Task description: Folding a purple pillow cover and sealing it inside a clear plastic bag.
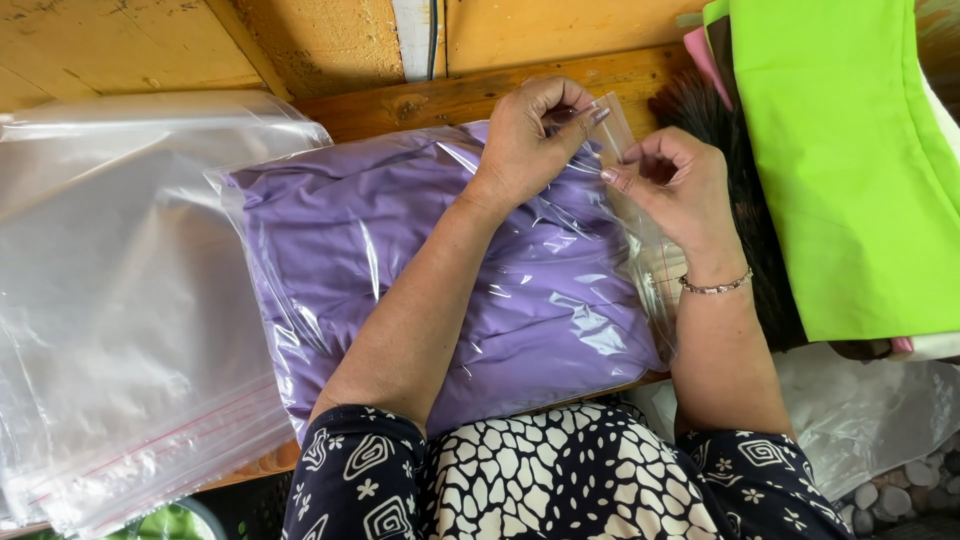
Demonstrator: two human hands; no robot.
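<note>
the bag [440,270] of purple cloth lies mid-bench, its mouth toward the far right edge. the open flap is pinched shut-fingered by the left hand [530,135] and right hand [675,185]. sealing seems in hand; pressing along the strip is likely called for next.

A pile of clear plastic bags [110,300] lies on the wooden table [420,100]. Bright green cloth [850,170] sits at the side (with pink cloth [697,50] peeking out). Small pebbles [915,480] lie below.
</note>
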